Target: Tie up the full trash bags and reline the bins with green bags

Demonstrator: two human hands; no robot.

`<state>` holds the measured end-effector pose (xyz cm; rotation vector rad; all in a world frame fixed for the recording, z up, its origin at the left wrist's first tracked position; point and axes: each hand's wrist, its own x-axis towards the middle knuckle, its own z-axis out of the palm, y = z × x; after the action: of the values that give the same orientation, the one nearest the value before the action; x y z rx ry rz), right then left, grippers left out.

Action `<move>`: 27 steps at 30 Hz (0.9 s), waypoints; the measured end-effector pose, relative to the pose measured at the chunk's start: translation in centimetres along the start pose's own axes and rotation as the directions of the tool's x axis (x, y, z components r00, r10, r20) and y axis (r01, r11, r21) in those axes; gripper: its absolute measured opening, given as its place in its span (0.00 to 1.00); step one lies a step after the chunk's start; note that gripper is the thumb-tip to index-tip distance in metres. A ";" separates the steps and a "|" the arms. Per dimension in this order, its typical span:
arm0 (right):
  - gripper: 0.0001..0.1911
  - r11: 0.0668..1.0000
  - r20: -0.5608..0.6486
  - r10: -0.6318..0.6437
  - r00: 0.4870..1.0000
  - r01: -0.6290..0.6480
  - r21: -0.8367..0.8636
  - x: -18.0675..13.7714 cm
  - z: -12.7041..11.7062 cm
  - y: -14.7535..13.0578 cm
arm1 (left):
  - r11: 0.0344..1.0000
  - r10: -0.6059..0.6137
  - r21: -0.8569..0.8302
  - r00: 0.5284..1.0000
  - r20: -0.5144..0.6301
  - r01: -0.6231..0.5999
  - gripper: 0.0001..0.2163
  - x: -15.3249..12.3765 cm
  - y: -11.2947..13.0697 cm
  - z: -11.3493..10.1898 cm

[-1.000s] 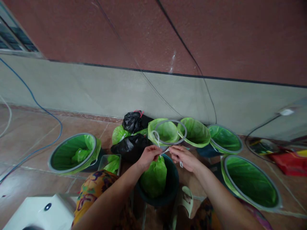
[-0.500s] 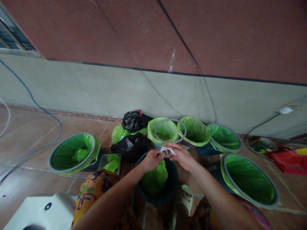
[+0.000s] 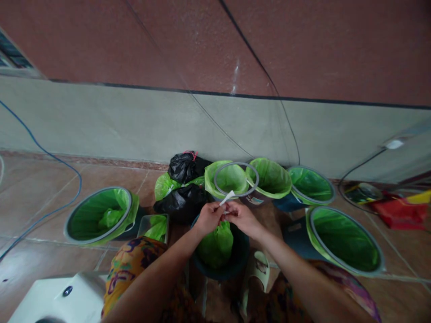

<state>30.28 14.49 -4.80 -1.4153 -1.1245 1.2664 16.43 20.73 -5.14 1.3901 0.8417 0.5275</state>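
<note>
Straight ahead of me, my left hand [image 3: 210, 217] and my right hand [image 3: 240, 217] meet over a dark trash can [image 3: 240, 258]. Both are closed on a white drawstring [image 3: 227, 197] at the neck of a green trash bag [image 3: 217, 246]. One end of the string sticks up above the fingers. The bag is gathered at the top, and its lower part sits inside the can. Just behind my hands, a loose grey ring [image 3: 219, 172] rests over a green-lined bin [image 3: 210, 179]. Where the fingers meet, the exact hold on the string is partly hidden.
More green-lined bins stand at the left [image 3: 72, 224], the back [image 3: 269, 177] and the right [image 3: 346, 242]. Black garbage bags [image 3: 182, 202] lie by a clear box [image 3: 143, 226]. A white object [image 3: 43, 296] is at lower left; a blue cable [image 3: 40, 143] crosses the floor.
My hands have drawn closer together at the bag's neck. The drawstring, a spread loop between them before, is now pinched with an end pointing up. The view has shifted slightly.
</note>
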 end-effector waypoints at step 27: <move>0.22 1.000 -0.108 -0.005 0.994 0.004 -0.009 -0.5 1.7 0.3 | 0.986 -0.159 0.037 0.978 -0.133 0.165 0.15 -0.2 0.6 -0.1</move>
<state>28.61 14.00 -5.11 -1.4689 -1.0609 1.1688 16.30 20.71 -4.54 1.3272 1.0697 0.4778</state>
